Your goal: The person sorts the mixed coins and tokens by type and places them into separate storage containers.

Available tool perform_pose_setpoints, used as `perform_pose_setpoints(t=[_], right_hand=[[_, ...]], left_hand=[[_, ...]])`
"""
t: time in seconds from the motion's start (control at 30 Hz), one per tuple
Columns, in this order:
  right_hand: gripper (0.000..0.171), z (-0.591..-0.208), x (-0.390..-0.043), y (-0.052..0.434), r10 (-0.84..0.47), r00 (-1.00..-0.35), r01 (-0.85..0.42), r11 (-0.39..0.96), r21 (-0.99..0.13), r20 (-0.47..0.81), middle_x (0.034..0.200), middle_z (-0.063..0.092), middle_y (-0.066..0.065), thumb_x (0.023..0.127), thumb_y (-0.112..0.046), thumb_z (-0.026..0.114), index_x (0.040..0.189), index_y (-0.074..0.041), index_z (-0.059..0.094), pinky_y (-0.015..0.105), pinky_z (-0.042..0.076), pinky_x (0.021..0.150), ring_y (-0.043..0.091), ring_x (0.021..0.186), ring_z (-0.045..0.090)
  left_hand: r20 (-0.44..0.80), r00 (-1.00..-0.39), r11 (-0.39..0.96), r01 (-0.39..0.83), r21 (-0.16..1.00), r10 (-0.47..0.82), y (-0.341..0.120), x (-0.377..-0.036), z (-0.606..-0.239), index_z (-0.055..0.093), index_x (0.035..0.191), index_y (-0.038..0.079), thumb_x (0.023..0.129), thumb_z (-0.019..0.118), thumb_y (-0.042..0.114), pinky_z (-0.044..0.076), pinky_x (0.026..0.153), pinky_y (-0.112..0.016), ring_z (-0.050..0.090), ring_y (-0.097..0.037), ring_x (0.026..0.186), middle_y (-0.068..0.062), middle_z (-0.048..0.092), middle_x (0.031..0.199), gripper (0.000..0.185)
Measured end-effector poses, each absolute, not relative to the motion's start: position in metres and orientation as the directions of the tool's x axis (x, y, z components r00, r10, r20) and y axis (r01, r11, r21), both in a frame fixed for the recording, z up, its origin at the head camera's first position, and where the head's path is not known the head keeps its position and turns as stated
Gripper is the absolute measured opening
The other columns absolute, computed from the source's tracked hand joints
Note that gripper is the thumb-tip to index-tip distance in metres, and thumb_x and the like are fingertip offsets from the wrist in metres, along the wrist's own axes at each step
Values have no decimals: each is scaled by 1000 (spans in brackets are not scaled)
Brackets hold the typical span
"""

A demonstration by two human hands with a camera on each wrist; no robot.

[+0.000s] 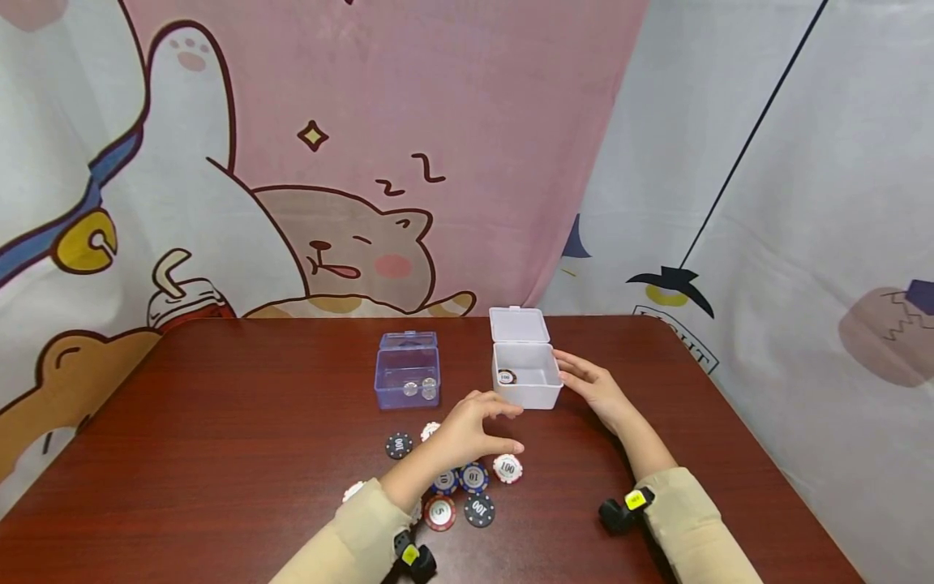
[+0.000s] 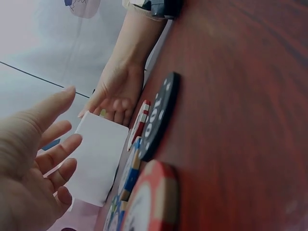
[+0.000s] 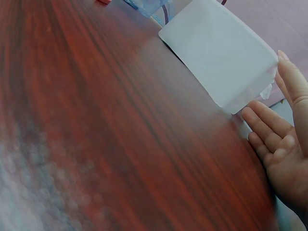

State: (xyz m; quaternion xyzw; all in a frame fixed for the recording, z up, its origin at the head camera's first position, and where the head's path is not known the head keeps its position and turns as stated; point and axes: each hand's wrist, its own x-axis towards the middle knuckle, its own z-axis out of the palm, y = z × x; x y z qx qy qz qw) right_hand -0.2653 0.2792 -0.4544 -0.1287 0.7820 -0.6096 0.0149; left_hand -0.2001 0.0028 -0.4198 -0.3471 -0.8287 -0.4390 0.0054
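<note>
A white plastic box (image 1: 527, 388) stands with its lid open near the table's middle, and one chip (image 1: 507, 376) lies inside it. My right hand (image 1: 578, 375) rests straight fingers (image 3: 269, 127) against the box's right wall (image 3: 221, 53). My left hand (image 1: 511, 428) hovers just in front of the box with relaxed, spread fingers (image 2: 53, 154) and holds nothing. Under and around it lie several poker chips: a white 100 (image 1: 507, 468), a blue one (image 1: 474, 477), a red one (image 1: 440, 513) and a black 100 (image 1: 479, 509).
A clear blue box (image 1: 406, 377), lid open, stands left of the white box with a few pale chips inside. More chips lie at the left: a black one (image 1: 399, 445) and a white one (image 1: 353, 491). The brown table (image 1: 219, 454) ends against cartoon curtains.
</note>
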Motion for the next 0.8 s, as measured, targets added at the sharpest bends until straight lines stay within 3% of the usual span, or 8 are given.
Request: perform_pose_setpoints(t=[0.17,0.63,0.8], right_hand=[[50,-454,-265,279,-222,-965,-188,223,-956,138,135,51,21,95,-17,60,141,-5,46,20,41,90,25,120,50],[49,-452,-263,279,-224,-963,-197,222,-955,147,135,51,21,96,-15,60,141,-5,46,20,41,90,17,117,52],[50,-452,-263,279,-223,-963,-201,226,-953,150,135,51,21,95,-17,61,141,-5,46,20,41,90,16,117,52]], left_hand=[[265,-746,394,576,716,611,0,-201,-423,70,115,7,73,84,26,45,82,-31,53,-16,95,2,64,105,48],[179,-640,358,615,703,747,-3,-206,-436,72,110,5,69,87,20,42,78,-23,53,-11,86,-1,67,100,46],[136,-632,387,615,687,763,-3,-207,-437,73,111,9,68,88,22,41,80,-20,53,-5,90,5,66,101,47]])
